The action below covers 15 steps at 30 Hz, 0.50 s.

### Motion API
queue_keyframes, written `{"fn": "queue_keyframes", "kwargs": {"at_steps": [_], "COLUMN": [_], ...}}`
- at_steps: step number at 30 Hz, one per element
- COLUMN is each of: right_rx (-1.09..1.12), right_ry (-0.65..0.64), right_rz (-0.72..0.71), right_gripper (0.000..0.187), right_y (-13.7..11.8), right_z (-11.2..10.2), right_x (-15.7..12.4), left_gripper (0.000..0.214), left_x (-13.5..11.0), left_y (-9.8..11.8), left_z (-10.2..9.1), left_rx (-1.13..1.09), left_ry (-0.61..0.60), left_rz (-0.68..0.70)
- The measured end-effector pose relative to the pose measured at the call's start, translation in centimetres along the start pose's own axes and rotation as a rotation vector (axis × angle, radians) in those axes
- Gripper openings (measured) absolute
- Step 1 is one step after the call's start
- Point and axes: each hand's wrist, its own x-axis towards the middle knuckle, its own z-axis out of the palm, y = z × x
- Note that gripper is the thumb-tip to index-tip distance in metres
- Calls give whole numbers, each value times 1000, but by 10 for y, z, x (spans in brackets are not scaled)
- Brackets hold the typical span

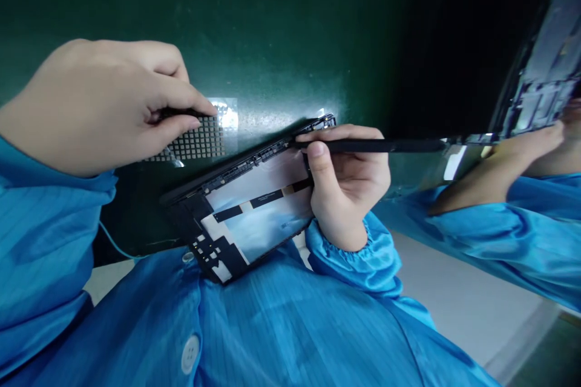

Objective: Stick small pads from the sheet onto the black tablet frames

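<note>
— Across the dark green bench (281,24), what takes up the most room?

— Blue sleeves and the blue buttoned coat (272,326) of the person wearing the camera, along the near edge. Next in size is the flat panel frame (254,205), black-bordered with a pale, shiny middle and black strips across it; it hangs over the bench's near edge, tilted, its lower corner against the coat.

— And the hands?

— The left hand (104,103) is curled, thumb and forefinger pinched on the edge of a small gridded sheet (200,139) that lies on the bench just beyond the frame's far edge. The right hand (345,175) is closed around a slim black stylus-like tool (376,145), held level, its left end touching the frame's far right corner.

— Anyone else?

— At the right edge, another person's hand (521,151) and blue sleeve (512,236) rest beside a second dark device frame (540,84), standing steeply. Whether that hand grips it I cannot tell.
</note>
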Motion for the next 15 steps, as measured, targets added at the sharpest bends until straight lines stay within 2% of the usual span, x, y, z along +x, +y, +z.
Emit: {"fn": "queue_keyframes", "kwargs": {"at_steps": [4, 7, 10, 12, 15], "right_rx": [-160, -142, -10, 42, 40], "right_ry": [-118, -245, -478, -623, -689], "right_rz": [-31, 28, 143, 153, 110], "right_gripper": [12, 9, 23, 30, 30], "right_y": [-18, -33, -35, -29, -19], "right_z": [-12, -12, 3, 17, 31], "right_x": [6, 28, 60, 77, 86], "left_gripper": [46, 56, 60, 55, 49], "left_x": [0, 3, 5, 7, 8], "left_y": [-2, 1, 7, 10, 14], "left_z": [2, 1, -4, -8, -10], "left_rx": [7, 22, 24, 34, 51], "left_ry": [10, 11, -37, -85, -123], "left_rz": [19, 27, 12, -24, -61]}}
